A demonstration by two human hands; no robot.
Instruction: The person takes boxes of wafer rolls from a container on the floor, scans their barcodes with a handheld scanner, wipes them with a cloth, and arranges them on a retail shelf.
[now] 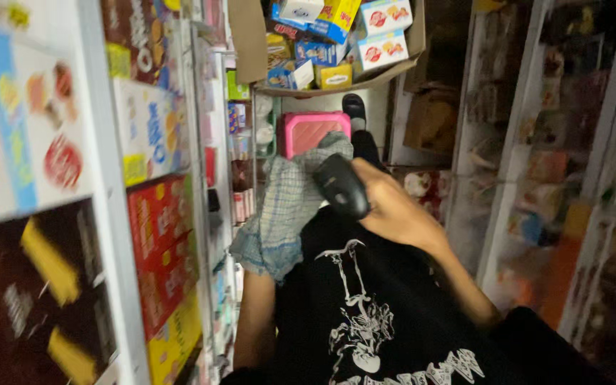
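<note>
My right hand (393, 207) grips a small black handheld device (341, 185) in front of my chest, its rounded end pointing up and to the left. A blue-and-white checked cloth (286, 207) hangs over my left hand, which carries it; the fingers are hidden under the fabric. Only my left forearm (254, 321) shows below the cloth, close to the left shelves. I wear a black shirt with a white print (365, 321).
Shelves of colourful boxed goods (158, 214) line the left side very close to me. Blurred shelves of packets (557, 178) stand on the right. Ahead in the narrow aisle sit a pink stool (315, 132), my black shoe (354, 107) and an open cardboard box of packets (336, 43).
</note>
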